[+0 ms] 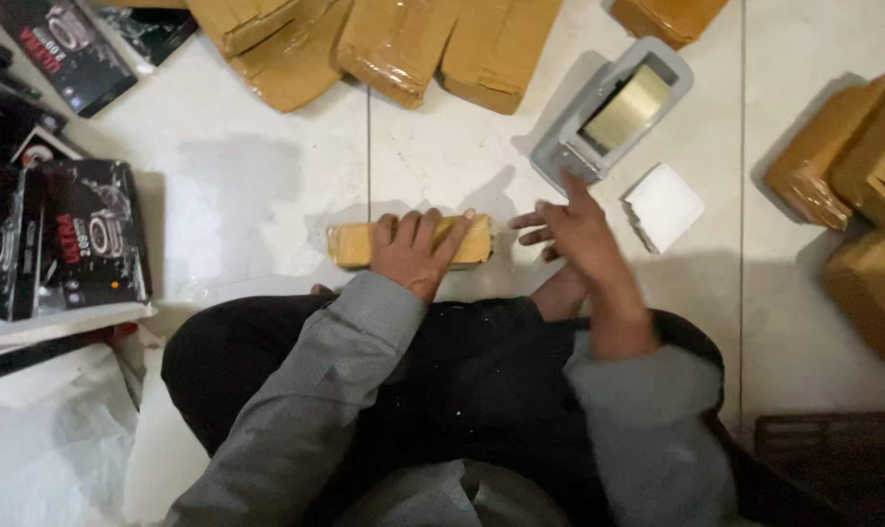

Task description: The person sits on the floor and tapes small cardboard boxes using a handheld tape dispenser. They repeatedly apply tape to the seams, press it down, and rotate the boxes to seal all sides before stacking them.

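A small tan parcel point(348, 244) wrapped in tape lies on the white tiled floor in front of my crossed legs. My left hand point(415, 249) rests on top of it, fingers curled over its far edge, pressing it down. My right hand point(574, 226) hovers open just right of the parcel, fingers spread and pointing toward a grey tape dispenser point(610, 109) holding a roll of tan tape. It touches neither the parcel nor the dispenser, as far as I can see.
A white stack of labels point(663, 206) lies right of the dispenser. Several wrapped tan parcels point(394, 44) are piled at the top, more parcels point(843, 161) at the right. Black printed boxes point(81, 239) stand left, above white plastic bags point(52, 439).
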